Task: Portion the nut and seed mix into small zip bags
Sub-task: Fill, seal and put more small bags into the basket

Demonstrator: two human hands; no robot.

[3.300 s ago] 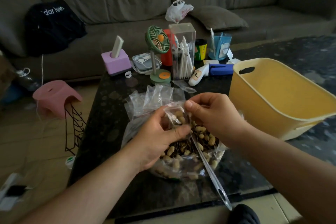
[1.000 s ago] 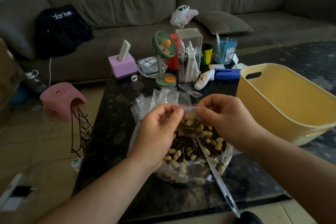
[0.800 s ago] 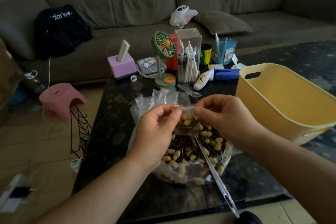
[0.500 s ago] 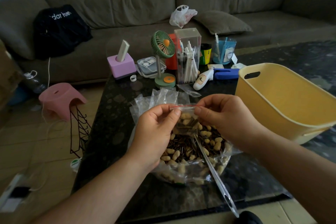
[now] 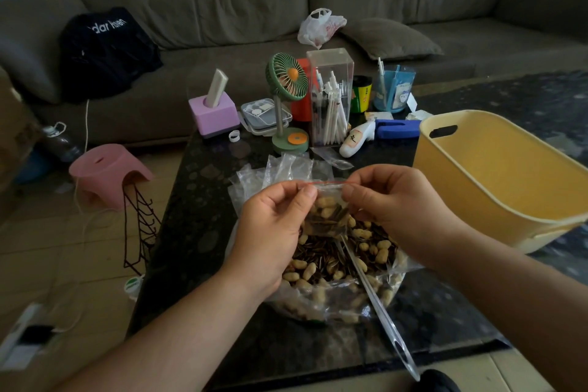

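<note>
Two hands meet at the top of one small zip bag (image 5: 327, 213), and that shared hold is where trouble could start. The left hand (image 5: 273, 232) pinches the left end of the red-lined zip strip between thumb and forefinger; the right hand (image 5: 394, 207) pinches the right end the same way, so the strip is stretched level between them. The bag hangs below, partly filled with peanuts and dark seeds, directly above the big open bag of mix (image 5: 343, 267) on the dark table (image 5: 197, 200).

The seal looks to be the step in hand, and I cannot tell whether the strip is fully pressed shut along its length. If a seed or a bit of shell sits in the track, the closure may fail there and the portion could leak once the bag is laid down. If either pinch slips, the small bag would likely drop into the mix below, a mild loss.

A clear long-handled scoop (image 5: 378, 305) leans out of the big bag toward the table's near edge; a nudge from the right forearm could tip it to the floor. Empty zip bags (image 5: 286, 169) lie just behind the hands, and the yellow basket (image 5: 496, 181) stands to the right, probably the destination for the filled bag.
</note>
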